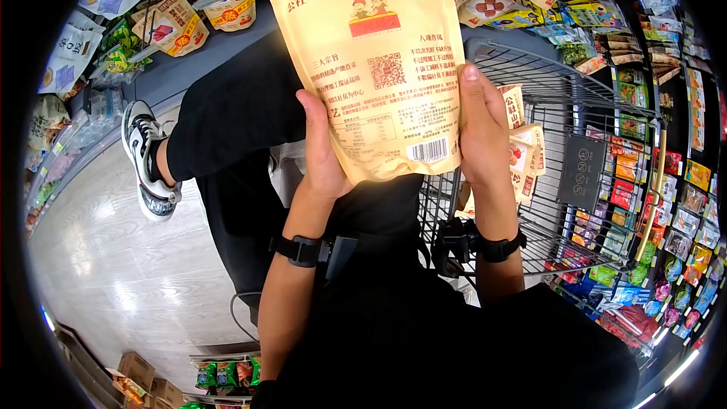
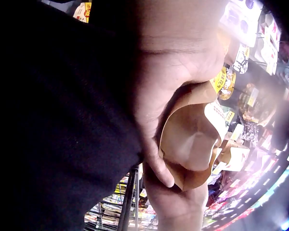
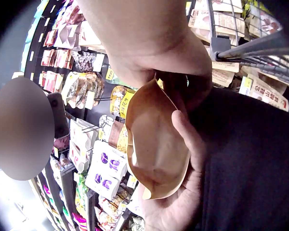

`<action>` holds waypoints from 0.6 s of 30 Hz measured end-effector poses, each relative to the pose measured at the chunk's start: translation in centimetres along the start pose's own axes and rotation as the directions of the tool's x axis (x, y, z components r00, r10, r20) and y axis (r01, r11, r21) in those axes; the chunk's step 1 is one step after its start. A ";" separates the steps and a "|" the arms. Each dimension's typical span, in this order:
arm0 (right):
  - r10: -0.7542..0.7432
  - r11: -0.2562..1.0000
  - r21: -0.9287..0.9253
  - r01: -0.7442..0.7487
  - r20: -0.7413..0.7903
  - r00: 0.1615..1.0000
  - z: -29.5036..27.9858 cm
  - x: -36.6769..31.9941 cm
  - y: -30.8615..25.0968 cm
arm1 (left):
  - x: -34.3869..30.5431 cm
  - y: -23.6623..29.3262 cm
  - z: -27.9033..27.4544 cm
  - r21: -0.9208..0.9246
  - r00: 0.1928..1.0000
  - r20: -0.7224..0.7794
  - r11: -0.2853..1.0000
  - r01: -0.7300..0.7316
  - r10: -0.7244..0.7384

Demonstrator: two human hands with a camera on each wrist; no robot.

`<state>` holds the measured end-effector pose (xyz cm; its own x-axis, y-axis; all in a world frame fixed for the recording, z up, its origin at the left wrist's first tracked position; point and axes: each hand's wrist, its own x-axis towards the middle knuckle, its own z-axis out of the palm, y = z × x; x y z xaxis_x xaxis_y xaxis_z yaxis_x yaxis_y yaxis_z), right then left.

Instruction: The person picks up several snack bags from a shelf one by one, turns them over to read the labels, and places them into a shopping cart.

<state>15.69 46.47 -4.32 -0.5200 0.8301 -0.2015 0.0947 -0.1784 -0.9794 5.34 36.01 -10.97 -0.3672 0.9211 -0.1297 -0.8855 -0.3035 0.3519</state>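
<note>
A tan pouch printed with text, a QR code and a barcode is held upright between both hands in the head view. The left hand grips its lower left edge, thumb on the printed face. At the lower right edge the right hand grips it, thumb also on the front. Both wrist views show the pouch's bottom, in the left one and in the right one, with a hand on either side. The fingers behind the pouch are mostly hidden in the head view.
A wire shopping cart with similar pouches inside stands at the right. Shelves of hanging snack bags line the top and both sides. A raised leg with a sneaker is at the left. Another person appears in the right wrist view.
</note>
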 end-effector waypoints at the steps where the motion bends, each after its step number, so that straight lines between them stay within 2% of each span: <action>1: 0.000 1.000 0.000 0.000 0.000 1.000 0.0 0.0 0.0 | 0.0 0.0 0.0 0.000 1.000 0.000 1.000 0.000 0.000; 13: -0.001 1.000 0.009 0.001 -0.013 1.000 -0.1 0.0 0.0 | 0.0 0.0 0.0 -0.022 1.000 -0.011 1.000 0.011 -0.011; 18: 0.005 1.000 0.006 -0.005 0.030 1.000 -0.6 0.1 0.3 | 0.0 0.0 -0.1 -0.032 1.000 -0.012 0.999 0.011 -0.012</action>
<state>16.15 46.76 -4.65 -0.5445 0.8132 -0.2055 0.0923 -0.1854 -0.9783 5.31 35.97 -11.09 -0.3603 0.9215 -0.1452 -0.8984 -0.3008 0.3201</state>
